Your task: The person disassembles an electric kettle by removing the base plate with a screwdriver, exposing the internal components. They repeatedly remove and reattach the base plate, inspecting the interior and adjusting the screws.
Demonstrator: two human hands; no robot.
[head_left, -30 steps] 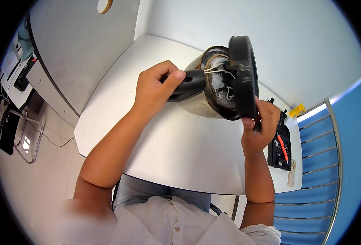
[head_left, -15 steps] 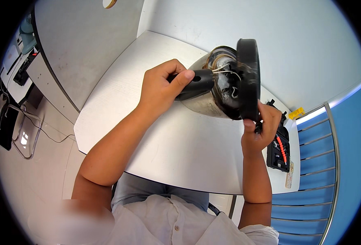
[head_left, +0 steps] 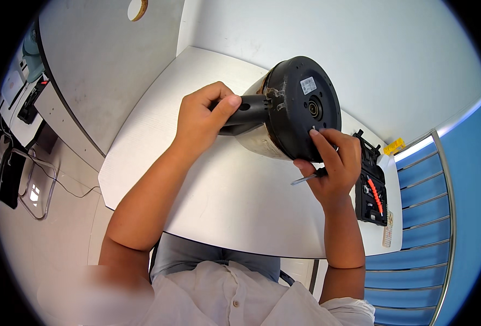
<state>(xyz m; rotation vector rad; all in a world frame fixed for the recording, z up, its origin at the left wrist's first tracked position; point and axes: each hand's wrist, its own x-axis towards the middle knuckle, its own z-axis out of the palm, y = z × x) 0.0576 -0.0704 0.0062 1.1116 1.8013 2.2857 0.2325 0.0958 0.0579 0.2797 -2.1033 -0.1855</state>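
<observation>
An electric kettle (head_left: pixel 255 142) lies tipped on its side above the table, its underside turned toward the right. My left hand (head_left: pixel 201 117) is closed around the black handle (head_left: pixel 254 113). The round black base cover (head_left: pixel 300 127), with a label and a ringed socket in its middle, sits against the stained metal body. My right hand (head_left: pixel 338 168) presses its fingers on the cover's lower edge. Tucked in that same hand is a screwdriver (head_left: pixel 304 179), its metal shaft sticking out to the left below the kettle. Most of its dark grip is hidden by my fingers.
At the table's right side an open black tool case (head_left: pixel 372 204) holds a red coiled tool (head_left: pixel 375 194) and small parts. A yellow item (head_left: pixel 394 146) is behind it. A metal railing (head_left: pixel 446 217) runs along the right, and a grey partition (head_left: pixel 110 60) stands left.
The base cover has swung in against the kettle body, so the gap with white wires no longer shows. The underside now faces more toward me, and the screwdriver shaft has come into sight.
</observation>
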